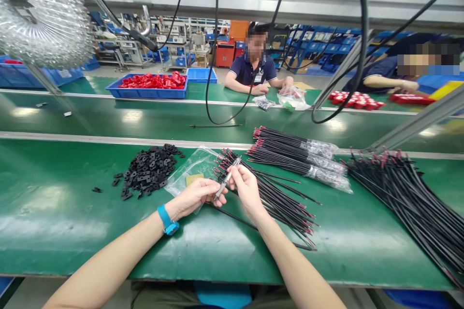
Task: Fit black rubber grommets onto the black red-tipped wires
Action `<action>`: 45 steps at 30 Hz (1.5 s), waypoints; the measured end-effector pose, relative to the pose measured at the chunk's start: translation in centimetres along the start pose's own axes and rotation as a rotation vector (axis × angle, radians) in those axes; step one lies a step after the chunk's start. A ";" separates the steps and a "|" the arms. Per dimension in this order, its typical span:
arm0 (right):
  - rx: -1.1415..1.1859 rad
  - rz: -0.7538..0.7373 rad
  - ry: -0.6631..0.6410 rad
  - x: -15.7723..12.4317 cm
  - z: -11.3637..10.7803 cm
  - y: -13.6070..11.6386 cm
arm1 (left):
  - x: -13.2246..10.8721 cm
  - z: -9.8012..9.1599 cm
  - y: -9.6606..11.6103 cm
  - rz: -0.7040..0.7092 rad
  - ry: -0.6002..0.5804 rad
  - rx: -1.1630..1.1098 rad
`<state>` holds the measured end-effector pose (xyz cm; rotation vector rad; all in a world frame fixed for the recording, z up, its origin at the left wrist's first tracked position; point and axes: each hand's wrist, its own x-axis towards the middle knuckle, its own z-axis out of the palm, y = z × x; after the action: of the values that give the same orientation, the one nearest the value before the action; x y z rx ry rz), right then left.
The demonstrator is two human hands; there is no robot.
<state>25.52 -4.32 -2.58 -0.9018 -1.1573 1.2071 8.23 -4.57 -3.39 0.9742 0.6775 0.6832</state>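
Note:
Both my hands meet at a slim silver-grey tool (224,184), slanted up to the right; its exact kind is too small to make out. My left hand (198,193) pinches its lower end, while my right hand (247,187) has fingers closed around the upper part. Under and beyond my hands lies a loose spread of black cables (279,203) with reddish ends. A clear plastic bag (192,166) lies behind my left hand, with a yellowish piece (195,179) at it. Left of the bag is a heap of small black plastic parts (150,170).
Bagged cable bundles (308,157) lie behind right, and a large cable pile (409,188) covers the bench's right side. Black cords (362,34) hang overhead. A blue tray of red parts (152,84) stands across the bench. Two co-workers (253,70) sit opposite.

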 end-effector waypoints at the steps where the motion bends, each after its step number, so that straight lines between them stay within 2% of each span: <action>1: 0.004 0.000 -0.002 0.0 -0.1 0.0 | 0.0 -0.1 0.0 0.001 -0.007 0.000; 10: -0.035 0.043 -0.051 0.0 0.0 -0.2 | -0.1 0.3 0.2 0.067 0.031 0.043; 17: -0.123 0.058 -0.152 0.1 -0.2 -0.1 | 0.0 0.4 0.3 0.093 -0.017 0.086; 21: -0.118 0.062 -0.153 -0.1 -0.2 -0.2 | 0.0 0.5 0.2 0.131 -0.011 0.142; 30: -0.130 0.059 -0.104 -0.3 -0.1 0.2 | -0.1 0.7 -0.3 0.142 0.122 0.238; 36: -0.113 0.074 -0.086 -0.2 -0.1 0.1 | -0.3 1.2 0.2 0.193 0.192 0.296; 45: -0.010 0.080 -0.093 0.1 -0.5 0.0 | -0.4 1.0 0.3 0.184 0.150 0.184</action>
<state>26.00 -4.17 -2.62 -0.9147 -1.2121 1.3205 8.66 -5.27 -2.62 1.1734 0.7996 0.8734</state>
